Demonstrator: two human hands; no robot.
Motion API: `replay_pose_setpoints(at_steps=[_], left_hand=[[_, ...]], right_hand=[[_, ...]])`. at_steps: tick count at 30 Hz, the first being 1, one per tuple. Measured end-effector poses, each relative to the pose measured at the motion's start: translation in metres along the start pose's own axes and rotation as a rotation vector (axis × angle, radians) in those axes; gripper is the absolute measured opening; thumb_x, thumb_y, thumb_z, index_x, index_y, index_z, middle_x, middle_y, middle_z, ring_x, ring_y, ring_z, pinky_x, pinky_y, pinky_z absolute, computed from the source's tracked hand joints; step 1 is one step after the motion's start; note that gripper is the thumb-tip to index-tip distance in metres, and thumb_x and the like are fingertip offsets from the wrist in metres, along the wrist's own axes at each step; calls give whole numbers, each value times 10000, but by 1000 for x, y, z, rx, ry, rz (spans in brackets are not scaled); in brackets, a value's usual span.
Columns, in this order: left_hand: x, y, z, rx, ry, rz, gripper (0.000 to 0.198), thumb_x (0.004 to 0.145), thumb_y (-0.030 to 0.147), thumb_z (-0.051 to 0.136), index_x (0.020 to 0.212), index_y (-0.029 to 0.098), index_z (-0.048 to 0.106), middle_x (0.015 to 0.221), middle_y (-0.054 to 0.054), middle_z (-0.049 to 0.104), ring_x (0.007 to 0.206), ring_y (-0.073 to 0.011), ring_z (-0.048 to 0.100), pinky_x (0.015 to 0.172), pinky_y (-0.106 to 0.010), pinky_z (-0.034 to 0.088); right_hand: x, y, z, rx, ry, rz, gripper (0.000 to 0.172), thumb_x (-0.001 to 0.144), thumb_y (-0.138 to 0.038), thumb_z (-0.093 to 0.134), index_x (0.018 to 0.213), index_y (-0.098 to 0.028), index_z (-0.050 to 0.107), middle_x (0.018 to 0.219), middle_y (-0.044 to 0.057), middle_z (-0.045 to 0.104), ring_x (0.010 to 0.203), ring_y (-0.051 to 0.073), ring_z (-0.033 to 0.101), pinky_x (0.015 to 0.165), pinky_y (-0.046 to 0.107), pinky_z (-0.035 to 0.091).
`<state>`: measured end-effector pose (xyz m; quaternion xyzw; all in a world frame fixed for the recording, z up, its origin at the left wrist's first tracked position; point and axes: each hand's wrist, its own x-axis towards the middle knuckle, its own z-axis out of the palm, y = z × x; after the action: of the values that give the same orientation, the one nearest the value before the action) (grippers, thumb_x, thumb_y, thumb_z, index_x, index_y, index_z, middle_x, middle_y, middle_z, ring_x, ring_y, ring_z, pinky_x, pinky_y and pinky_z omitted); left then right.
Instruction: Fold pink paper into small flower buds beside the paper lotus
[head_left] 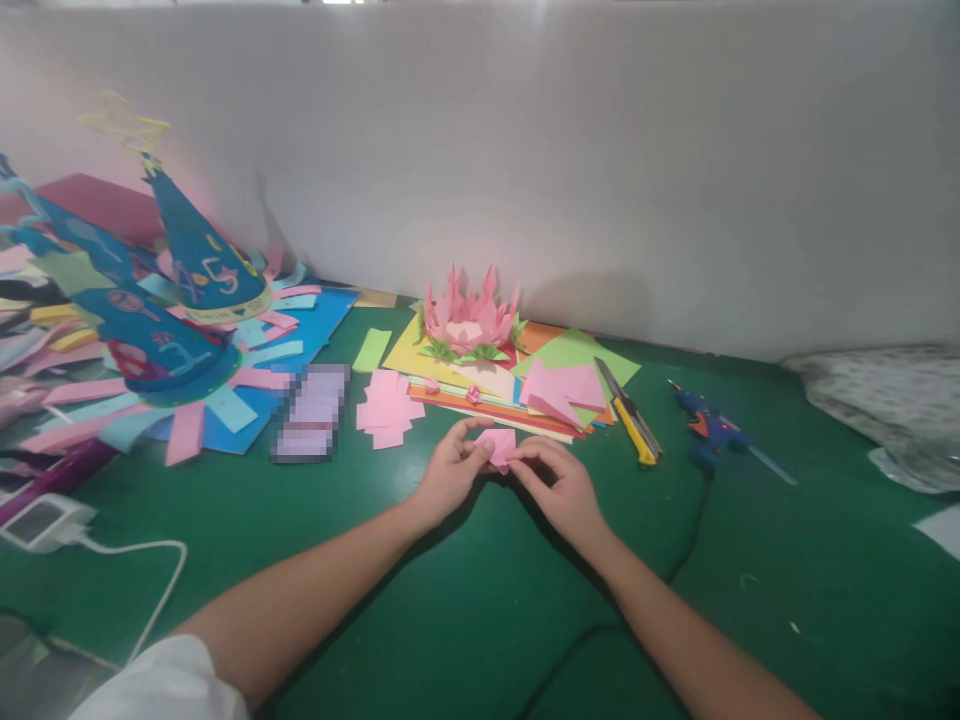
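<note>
Between my two hands is a small folded piece of pink paper [498,447], held above the green tabletop. My left hand [452,468] pinches its left side, thumb in front. Thumb and fingers of my right hand [559,482] close on its right edge. Just beyond lie two small pink folded paper pieces, one of them a paper rosette [473,394], on a stack of coloured paper [517,418]. Behind them stands a pink paper lotus [471,318] with green leaves. Loose pink paper slips [388,408] lie to the left, and larger folded pink paper [564,389] to the right.
A yellow utility knife [634,420] and a blue glue gun [711,424] with a trailing black cord lie on the right. Blue paper cone hats [202,250] crowd the left, near a blurred-out rectangle [312,412] and a white charger [46,522]. A pale wall [600,170] rises behind.
</note>
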<state>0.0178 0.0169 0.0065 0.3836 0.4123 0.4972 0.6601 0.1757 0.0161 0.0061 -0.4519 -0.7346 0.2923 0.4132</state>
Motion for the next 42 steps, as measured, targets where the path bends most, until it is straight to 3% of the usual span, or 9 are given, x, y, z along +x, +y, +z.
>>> replay_pose_setpoints(at_steps=[14, 30, 42], left_hand=[[1, -5, 2, -49, -58, -68, 418, 602, 373, 736, 897, 96, 631, 832, -61, 681, 692, -118, 630, 725, -266, 518], [-2, -6, 5, -53, -54, -90, 388, 614, 354, 733, 894, 100, 644, 807, -52, 679, 687, -110, 624, 735, -261, 501], [-4, -8, 3, 126, -52, 0, 334, 666, 322, 699, 910, 106, 628, 792, -50, 669, 697, -128, 621, 672, -240, 481]], right_hand=[[-3, -2, 0, -80, 58, 147, 171, 799, -313, 558, 682, -193, 593, 684, 22, 633, 641, 166, 569, 612, 271, 436], [-4, -1, 3, -65, 87, 150, 176, 804, -286, 551, 653, -196, 539, 666, 14, 614, 621, 154, 555, 599, 263, 429], [-5, -3, 4, -37, 78, 158, 174, 805, -291, 548, 658, -199, 539, 694, 20, 626, 658, 163, 573, 627, 274, 437]])
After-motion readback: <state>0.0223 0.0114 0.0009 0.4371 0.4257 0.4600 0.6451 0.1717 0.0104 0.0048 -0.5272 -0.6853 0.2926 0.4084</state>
